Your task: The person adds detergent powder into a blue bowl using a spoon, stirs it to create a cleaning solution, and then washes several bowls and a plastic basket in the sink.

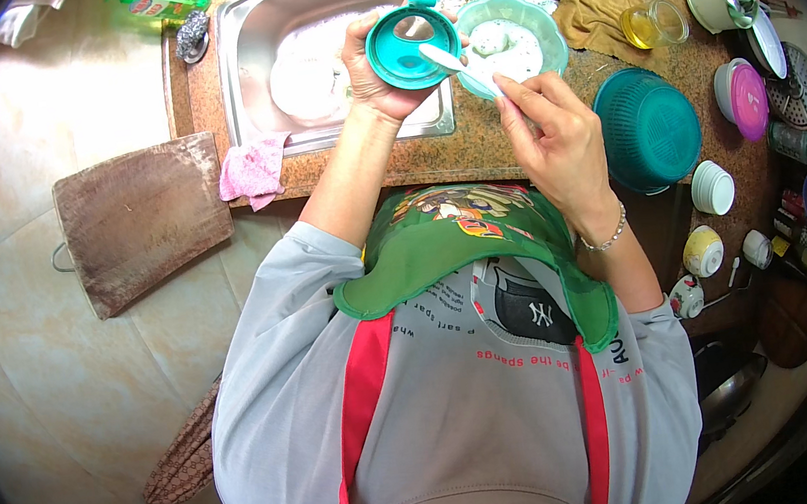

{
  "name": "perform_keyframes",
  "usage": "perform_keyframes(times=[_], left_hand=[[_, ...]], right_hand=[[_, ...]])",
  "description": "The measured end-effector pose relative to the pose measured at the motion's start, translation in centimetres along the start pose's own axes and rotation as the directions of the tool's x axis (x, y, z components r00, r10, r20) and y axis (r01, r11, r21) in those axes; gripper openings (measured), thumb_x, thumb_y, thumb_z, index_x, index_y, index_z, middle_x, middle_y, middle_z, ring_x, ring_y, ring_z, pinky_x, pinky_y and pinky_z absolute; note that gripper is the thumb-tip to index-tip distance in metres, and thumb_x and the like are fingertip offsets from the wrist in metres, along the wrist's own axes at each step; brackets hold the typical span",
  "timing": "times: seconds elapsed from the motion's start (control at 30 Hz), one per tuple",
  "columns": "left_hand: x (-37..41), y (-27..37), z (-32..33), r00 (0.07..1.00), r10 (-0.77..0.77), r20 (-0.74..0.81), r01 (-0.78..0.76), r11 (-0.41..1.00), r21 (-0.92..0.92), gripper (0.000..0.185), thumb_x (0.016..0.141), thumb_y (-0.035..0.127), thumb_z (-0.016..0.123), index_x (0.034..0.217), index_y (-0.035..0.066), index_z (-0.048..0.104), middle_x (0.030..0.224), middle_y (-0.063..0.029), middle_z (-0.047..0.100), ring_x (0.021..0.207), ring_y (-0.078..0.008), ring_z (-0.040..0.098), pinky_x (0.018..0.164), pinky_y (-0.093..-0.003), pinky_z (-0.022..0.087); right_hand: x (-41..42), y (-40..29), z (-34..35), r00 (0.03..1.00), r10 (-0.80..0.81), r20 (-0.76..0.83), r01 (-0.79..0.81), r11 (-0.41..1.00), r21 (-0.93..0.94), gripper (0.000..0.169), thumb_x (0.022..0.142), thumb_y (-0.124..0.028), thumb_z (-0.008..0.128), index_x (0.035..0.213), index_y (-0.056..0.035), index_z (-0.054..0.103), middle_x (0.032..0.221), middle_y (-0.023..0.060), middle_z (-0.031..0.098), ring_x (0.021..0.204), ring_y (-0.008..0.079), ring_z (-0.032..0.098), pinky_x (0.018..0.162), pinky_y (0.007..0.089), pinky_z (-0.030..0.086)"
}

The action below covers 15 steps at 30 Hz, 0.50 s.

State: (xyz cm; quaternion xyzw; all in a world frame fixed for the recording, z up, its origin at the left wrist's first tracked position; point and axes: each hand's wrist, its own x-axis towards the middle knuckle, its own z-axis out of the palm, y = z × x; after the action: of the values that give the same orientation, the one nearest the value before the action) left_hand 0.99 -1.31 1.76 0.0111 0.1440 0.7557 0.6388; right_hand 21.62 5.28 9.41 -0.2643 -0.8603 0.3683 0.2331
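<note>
My left hand grips a teal plastic lid with a loop on its far side, above the near right part of the steel sink. The lid's inner side faces up. Between the thumb and fingers of my right hand is a slim white tool. Its broad pale head lies over the lid's right part; whether it is a brush or a spoon I cannot tell. Just beyond my right hand sits a light green bowl with white suds and a sponge-like lump in it.
A brown cloth and a glass jar with yellow liquid lie right of the bowl. A teal colander stands upside down by the counter's front edge. Left are a pink cloth, a wooden cutting board and a steel scrubber.
</note>
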Motion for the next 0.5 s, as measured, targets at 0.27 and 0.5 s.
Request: perform_keyframes(times=[0.27,0.5], left_hand=[[0.6,-0.8,-1.5,0.961,0.015,0.277,0.022,0.991,-0.129,0.078,0.074,0.055,0.067,0.139,0.018,0.045,0.12,-0.017,0.057,0.102,-0.0383,0.058,0.083,-0.0514,0.047],[0.9,0.1,-2.6,0.935,0.002,0.356,0.028,0.996,-0.079,0.083,0.07,0.054,0.071,0.141,0.018,0.044,0.124,-0.017,0.056,0.107,-0.0403,0.057,0.093,-0.0564,0.045]], right_hand=[[-0.2,-0.9,0.5,0.997,-0.058,0.057,0.055,0.997,0.058,0.026,0.082,-0.008,0.068,0.109,-0.0082,0.069,0.081,0.0093,0.061,0.063,0.0272,0.062,0.056,0.0379,0.049],[-1.0,-1.6,0.5,0.981,-0.1,0.168,0.118,0.987,-0.106,0.03,0.081,-0.008,0.066,0.111,-0.0074,0.067,0.079,0.0093,0.056,0.069,0.0277,0.062,0.059,0.0401,0.05]])
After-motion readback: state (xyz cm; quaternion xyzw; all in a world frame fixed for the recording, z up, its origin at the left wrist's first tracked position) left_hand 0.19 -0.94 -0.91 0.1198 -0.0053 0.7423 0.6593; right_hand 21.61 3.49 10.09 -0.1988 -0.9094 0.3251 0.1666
